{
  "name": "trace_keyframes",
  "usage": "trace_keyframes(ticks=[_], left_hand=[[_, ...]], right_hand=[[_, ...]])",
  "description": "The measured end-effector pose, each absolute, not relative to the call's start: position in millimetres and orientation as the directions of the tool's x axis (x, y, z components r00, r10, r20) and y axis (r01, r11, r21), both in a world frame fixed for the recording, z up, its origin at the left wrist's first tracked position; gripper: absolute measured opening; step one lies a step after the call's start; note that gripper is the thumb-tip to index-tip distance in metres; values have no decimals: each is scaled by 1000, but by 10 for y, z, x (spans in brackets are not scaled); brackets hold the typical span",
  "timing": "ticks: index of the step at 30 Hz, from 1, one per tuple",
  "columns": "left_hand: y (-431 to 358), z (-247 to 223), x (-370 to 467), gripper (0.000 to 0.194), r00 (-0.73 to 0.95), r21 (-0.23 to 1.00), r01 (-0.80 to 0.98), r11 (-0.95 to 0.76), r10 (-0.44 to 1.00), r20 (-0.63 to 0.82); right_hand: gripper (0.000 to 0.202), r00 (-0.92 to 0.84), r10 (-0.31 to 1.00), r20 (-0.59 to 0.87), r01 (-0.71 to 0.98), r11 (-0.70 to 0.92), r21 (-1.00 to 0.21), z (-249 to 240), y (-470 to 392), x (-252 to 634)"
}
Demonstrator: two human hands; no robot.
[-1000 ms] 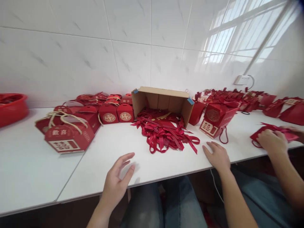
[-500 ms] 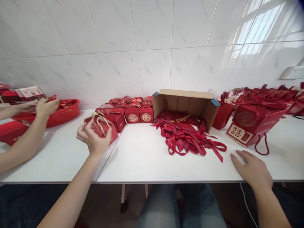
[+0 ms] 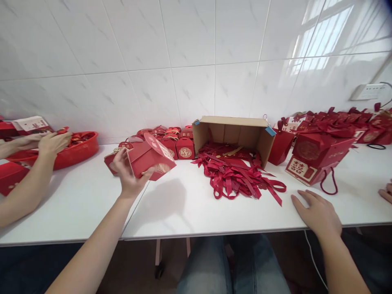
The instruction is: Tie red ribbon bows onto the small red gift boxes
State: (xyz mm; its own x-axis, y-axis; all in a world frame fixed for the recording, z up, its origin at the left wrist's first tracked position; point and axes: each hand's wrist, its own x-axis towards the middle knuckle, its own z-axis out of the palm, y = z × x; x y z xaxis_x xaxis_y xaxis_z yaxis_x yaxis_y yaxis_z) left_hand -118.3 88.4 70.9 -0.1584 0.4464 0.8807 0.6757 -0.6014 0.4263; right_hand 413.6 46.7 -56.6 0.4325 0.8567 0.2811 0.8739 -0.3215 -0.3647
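My left hand (image 3: 131, 173) grips a red gift box (image 3: 149, 157) with gold print, held tilted above the white table (image 3: 196, 212). Behind that hand, another red box with a cord (image 3: 110, 161) stands on the table. My right hand (image 3: 318, 210) lies flat near the table's front edge with its fingers spread, holding nothing. Just beyond it is a larger red gift box (image 3: 324, 151) with a ribbon on top and a dark red cord handle (image 3: 329, 183). Between my hands, a heap of red ribbons (image 3: 241, 175) spills out of a cardboard box (image 3: 234, 120) lying on its side.
Several small red boxes (image 3: 185, 149) stand against the tiled wall. At left, a co-worker's hands (image 3: 52, 143) are over a red basin (image 3: 79, 153). Rows of ribboned boxes (image 3: 367, 122) stand at the back right. Another person's fingers (image 3: 386, 192) show at the right edge.
My left hand has lifted a red box off the table and moved it slightly right, tilting it. My right hand stays resting on the table. Fingers have appeared at the right edge.
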Motion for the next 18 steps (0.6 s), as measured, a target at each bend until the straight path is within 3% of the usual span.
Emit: trace_keyframes(ticks=[3,5,8,10,12,14,16,18], left_hand=[[1213,732,-886,83,-118,522,595,-611,577,808],[1430,616,-711,85,-75,564,577,-591,649,757],[1620,333,-532,83,42,588,562,-582,730,682],[1647,165,-484,79,126,594,545,-591,759,639],[1627,63,-483,80,204,602,523,-603,775,599],[1592,27,-507,82,269,616,501,-608,786,557],[1564,30,-531,85,307,632,487,-603,795,523],[1549,46,-544,86,319,647,484,-590,807,497]], right_hand=[[60,432,847,309,873,-308,-377,-597,485,4166],[57,419,852,314,867,-273,-416,-578,505,4170],[51,460,817,348,802,-213,-559,-394,554,4047],[46,481,746,461,765,-100,-636,-132,606,3846],[39,336,767,546,783,95,-615,230,696,3573],[31,95,871,483,776,240,-584,638,852,3272],[28,-242,930,276,770,357,-529,1017,1081,2978],[30,-476,879,-5,790,425,-442,1297,1361,2706]])
